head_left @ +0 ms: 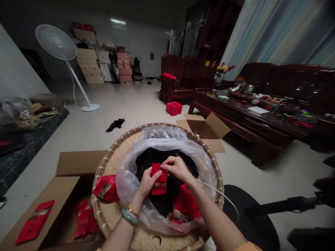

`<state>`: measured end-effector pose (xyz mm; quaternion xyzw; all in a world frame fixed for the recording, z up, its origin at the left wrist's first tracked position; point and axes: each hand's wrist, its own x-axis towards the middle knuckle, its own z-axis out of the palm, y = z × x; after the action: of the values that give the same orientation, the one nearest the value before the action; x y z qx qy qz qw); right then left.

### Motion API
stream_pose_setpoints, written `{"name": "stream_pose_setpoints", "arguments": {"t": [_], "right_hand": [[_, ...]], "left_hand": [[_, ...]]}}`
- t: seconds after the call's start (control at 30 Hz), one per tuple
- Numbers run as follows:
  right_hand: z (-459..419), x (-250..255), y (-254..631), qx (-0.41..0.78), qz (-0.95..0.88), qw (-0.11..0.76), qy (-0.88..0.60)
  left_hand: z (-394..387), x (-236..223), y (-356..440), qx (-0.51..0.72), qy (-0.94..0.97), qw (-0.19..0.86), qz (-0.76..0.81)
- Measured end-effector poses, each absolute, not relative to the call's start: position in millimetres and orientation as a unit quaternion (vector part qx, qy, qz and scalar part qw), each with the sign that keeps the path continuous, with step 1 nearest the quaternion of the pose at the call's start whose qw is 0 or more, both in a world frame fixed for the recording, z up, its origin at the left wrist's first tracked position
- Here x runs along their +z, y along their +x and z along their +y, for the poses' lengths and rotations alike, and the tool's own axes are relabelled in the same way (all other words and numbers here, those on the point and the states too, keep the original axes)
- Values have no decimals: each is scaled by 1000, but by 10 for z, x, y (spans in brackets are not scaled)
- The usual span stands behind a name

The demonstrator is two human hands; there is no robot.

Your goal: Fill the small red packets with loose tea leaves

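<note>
Over a clear plastic bag of dark, loose material, my left hand grips a small red packet upright. Fingers of my right hand pinch the packet's top edge at its right corner. More red packets lie inside the bag, below my right forearm. The bag sits on a round woven bamboo tray. Another red packet rests near the tray's left rim. What the dark material is, I cannot make out.
An open cardboard box with red packets stands at the left. A second open box is beyond the tray, near a dark wooden table. A white fan stands back left; a black round base sits at right.
</note>
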<state>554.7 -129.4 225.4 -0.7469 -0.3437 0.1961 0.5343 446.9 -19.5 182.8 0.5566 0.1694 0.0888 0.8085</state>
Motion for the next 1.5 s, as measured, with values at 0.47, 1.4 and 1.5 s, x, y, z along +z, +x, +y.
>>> {"name": "stream_pose_setpoints", "arguments": {"t": [0.47,1.4,1.5], "right_hand": [[-1251,2110,5645,232,-327,530,-747],[-1708,1700,5931,20,-296,115,-948],[-1767,1804,5949,23,-298,205,-932]], "left_hand": [[-156,1700,4515,76,533,826,165],[-127,1730,4525,9,444,867,227],[-121,1763,4513,7,442,867,228]]}}
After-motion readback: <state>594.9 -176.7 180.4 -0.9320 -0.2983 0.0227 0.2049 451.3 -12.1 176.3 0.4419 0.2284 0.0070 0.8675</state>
